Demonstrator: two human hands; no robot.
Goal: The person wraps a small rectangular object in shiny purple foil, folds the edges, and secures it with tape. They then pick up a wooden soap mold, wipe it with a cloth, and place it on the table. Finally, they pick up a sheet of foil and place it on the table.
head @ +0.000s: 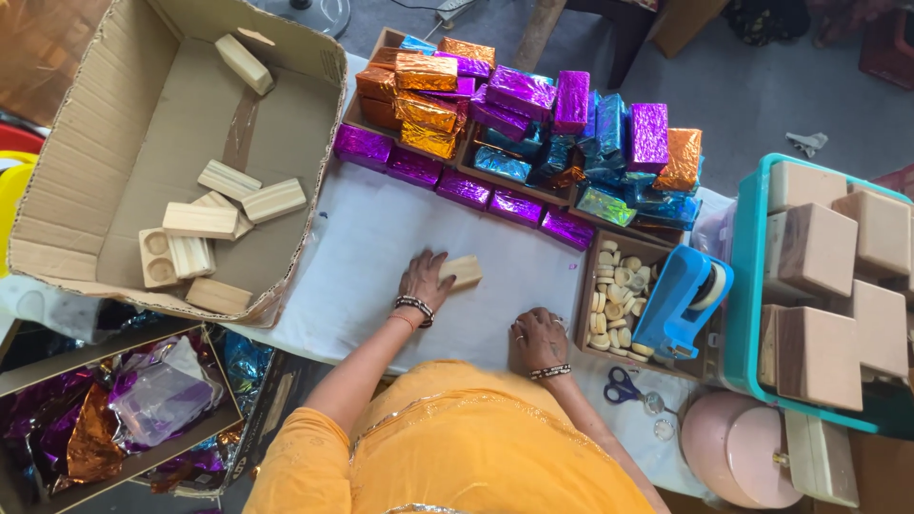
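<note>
Reaching across a white-covered table (381,247), a person in an orange garment lays the left hand (424,281) against a small wooden block (463,271). This block lies flat on the cloth just beyond the fingertips, its near end under the left fingers (440,264), which are spread loosely and rest on it rather than close round it; whether the thumb grips its side cannot be made out. Nearer the body, the right hand (539,339) sits palm down on the cloth, knuckles bent, fingers curled narrowly inward and holding nothing that shows. Beaded bracelets circle both wrists.

Just right of that hand, a wooden tray of pale round discs (609,300) stands beside a blue tape dispenser (681,297), with blue-handled scissors (624,388) below, close to the table's edge. Farther right, a teal crate (747,276) holds larger wooden blocks and is cut off by the frame. At left, an open cardboard box (86,181) contains several more plain wooden blocks, one showing two round hollows. Below it, a tray of crumpled foil sheets (86,428) is partly out of view. At the table's far side, foil-wrapped blocks (533,124) in purple, orange and blue are heaped in trays, hiding the trays' contents beneath.
</note>
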